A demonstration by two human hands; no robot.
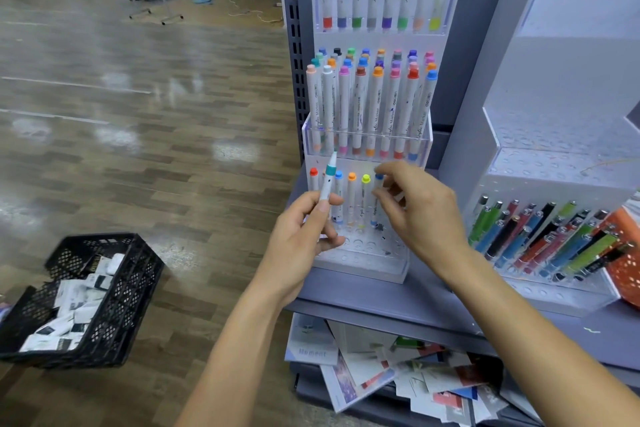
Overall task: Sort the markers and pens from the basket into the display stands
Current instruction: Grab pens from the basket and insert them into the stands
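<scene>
Left hand (301,239): fingers curled round the lower barrel of a teal-banded marker (327,180), thumb pressed across its front. The marker is white-bodied, held clear of the stand and tilted slightly to the right, its pale pointed end uppermost.

Right hand (426,215): fingers bent, forefinger above and thumb below, pinching a blue-capped marker (379,177) that stands upright in the lowest tier of the marker stand (360,265). The remaining fingers are loosely curled behind it.

Marker stand: clear acrylic, stepped in tiers, set at the left end of the grey shelf (363,296) near its front edge. The lowest tier carries a short back row of white markers with red, blue, orange, yellow-green and blue caps; the holes in front of them are open. The middle tier is packed with upright markers in many cap colours. The top tier holds a row with coloured bands at the bottom.

Pen stand (561,295): a second clear stand just to the right on the same shelf, with metallic pens (540,236) in green, blue, red and black leaning to the right.

Orange basket (627,263): partly visible at the shelf's right end, touching the pen stand.

Black crate (135,288): on the wooden floor, well apart from the shelf, holding white packets.
</scene>
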